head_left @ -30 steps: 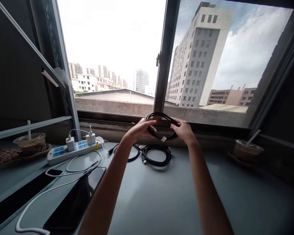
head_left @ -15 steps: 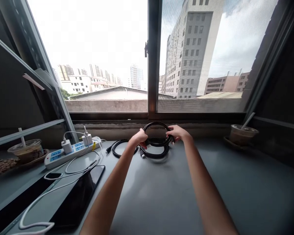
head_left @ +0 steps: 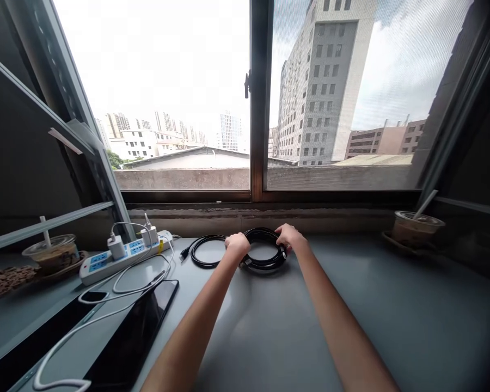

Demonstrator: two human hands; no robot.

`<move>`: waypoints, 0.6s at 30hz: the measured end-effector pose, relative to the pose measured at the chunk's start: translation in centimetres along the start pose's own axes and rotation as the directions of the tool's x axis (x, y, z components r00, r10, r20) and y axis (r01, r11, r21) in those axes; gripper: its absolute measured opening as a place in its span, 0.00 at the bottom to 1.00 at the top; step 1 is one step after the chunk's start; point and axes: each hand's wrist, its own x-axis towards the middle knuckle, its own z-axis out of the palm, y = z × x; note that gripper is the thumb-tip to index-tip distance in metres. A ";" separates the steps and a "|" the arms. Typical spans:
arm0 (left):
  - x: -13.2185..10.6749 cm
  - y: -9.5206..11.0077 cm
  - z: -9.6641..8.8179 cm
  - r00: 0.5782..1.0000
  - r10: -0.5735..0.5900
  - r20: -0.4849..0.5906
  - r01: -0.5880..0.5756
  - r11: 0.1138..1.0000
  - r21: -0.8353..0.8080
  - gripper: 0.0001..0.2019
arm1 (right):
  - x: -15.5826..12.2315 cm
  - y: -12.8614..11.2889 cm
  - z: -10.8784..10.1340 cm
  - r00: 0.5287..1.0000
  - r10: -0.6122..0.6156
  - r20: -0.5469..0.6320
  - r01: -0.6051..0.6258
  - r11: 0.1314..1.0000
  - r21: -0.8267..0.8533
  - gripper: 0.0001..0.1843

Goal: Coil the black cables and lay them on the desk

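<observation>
- Daylight fills a two-pane window (head_left: 260, 109), with a tall grey building (head_left: 330, 87) outside the right pane; below the sill, a grey worktop (head_left: 269, 326) runs up to the wall.
- Near the middle of the worktop's far edge, a black cable coil (head_left: 264, 232) is held level over another black coil (head_left: 265, 267); their loops overlap so closely that where one ends and the other begins is hard to tell.
- Left hand (head_left: 237, 243): grasping the upper coil by its left side, back of the hand towards the camera, fingertips mostly hidden.
- Right hand (head_left: 291, 237): gripping the same coil at its right side, thumb and fingers bent around it, just beside a pale-tipped connector (head_left: 284, 252).
- Just left of the left hand, a separate loop of black cable (head_left: 204, 265) lies flat, its plug (head_left: 184, 253) pointing away to the left.
- Towards the far left corner stand a white power strip (head_left: 106, 267) with two chargers plugged in and a lidded drink cup (head_left: 53, 255).
- Nearer, left of the forearms, a dark glossy tablet (head_left: 126, 337) lies under a white cable (head_left: 57, 344).
- Near the far right corner, another lidded cup (head_left: 417, 230) stands on a coaster.
</observation>
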 end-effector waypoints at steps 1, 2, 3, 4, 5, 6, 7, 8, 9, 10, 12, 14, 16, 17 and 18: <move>-0.2 0.3 0.0 0.999 0.019 -0.049 -0.018 1.000 0.025 0.24 | 0.0 -0.1 -0.2 1.000 0.002 -0.024 -0.002 1.000 -0.019 0.14; -0.3 0.6 0.0 0.996 0.041 -0.085 -0.036 0.998 0.051 0.28 | -0.1 -0.1 -0.3 0.999 0.002 -0.051 -0.004 0.999 -0.037 0.13; -0.5 1.0 0.2 0.992 0.066 -0.111 -0.058 0.995 0.075 0.31 | 0.0 -0.1 -0.5 0.997 0.000 -0.077 -0.004 0.999 -0.052 0.12; -0.5 1.3 0.5 0.986 0.100 -0.134 -0.088 0.992 0.095 0.33 | 0.0 -0.1 -0.6 0.995 -0.006 -0.099 0.000 0.998 -0.064 0.12; -0.5 1.6 1.0 0.979 0.137 -0.149 -0.121 0.986 0.114 0.34 | 0.0 -0.2 -0.8 0.993 -0.017 -0.117 0.009 0.997 -0.073 0.12; -0.4 1.8 1.6 0.973 0.171 -0.153 -0.151 0.980 0.131 0.35 | 0.1 -0.2 -0.9 0.991 -0.032 -0.132 0.021 0.997 -0.080 0.12; -0.3 1.9 2.3 0.968 0.200 -0.150 -0.178 0.973 0.147 0.35 | 0.1 -0.3 -1.0 0.987 -0.051 -0.150 0.039 0.996 -0.086 0.13; -0.1 2.0 3.2 0.964 0.223 -0.144 -0.200 0.967 0.160 0.35 | 0.2 -0.4 -1.0 0.982 -0.075 -0.171 0.060 0.994 -0.093 0.13; 0.1 2.0 4.0 0.962 0.235 -0.137 -0.211 0.963 0.170 0.34 | 0.2 -0.6 -0.9 0.975 -0.104 -0.197 0.085 0.991 -0.102 0.15; 0.2 2.0 4.9 0.961 0.241 -0.137 -0.215 0.960 0.178 0.34 | 0.3 -0.8 -0.7 0.965 -0.137 -0.226 0.114 0.987 -0.111 0.16; 0.6 1.8 6.1 0.959 0.243 -0.147 -0.214 0.959 0.187 0.35 | 0.6 -1.3 0.3 0.938 -0.210 -0.277 0.178 0.975 -0.137 0.18; 0.8 1.7 6.7 0.955 0.249 -0.163 -0.217 0.957 0.192 0.35 | 0.9 -1.6 1.8 0.913 -0.279 -0.299 0.237 0.957 -0.168 0.21; 0.9 1.7 6.9 0.951 0.259 -0.167 -0.226 0.955 0.193 0.35 | 1.2 -1.6 3.8 0.900 -0.336 -0.279 0.287 0.936 -0.202 0.22; 0.9 1.7 6.9 0.950 0.264 -0.168 -0.230 0.953 0.195 0.36 | 1.4 -1.5 4.7 0.897 -0.361 -0.254 0.311 0.925 -0.217 0.22; 1.0 1.6 6.9 0.949 0.267 -0.169 -0.233 0.952 0.197 0.36 | 1.5 -1.4 5.6 0.894 -0.385 -0.228 0.335 0.914 -0.229 0.22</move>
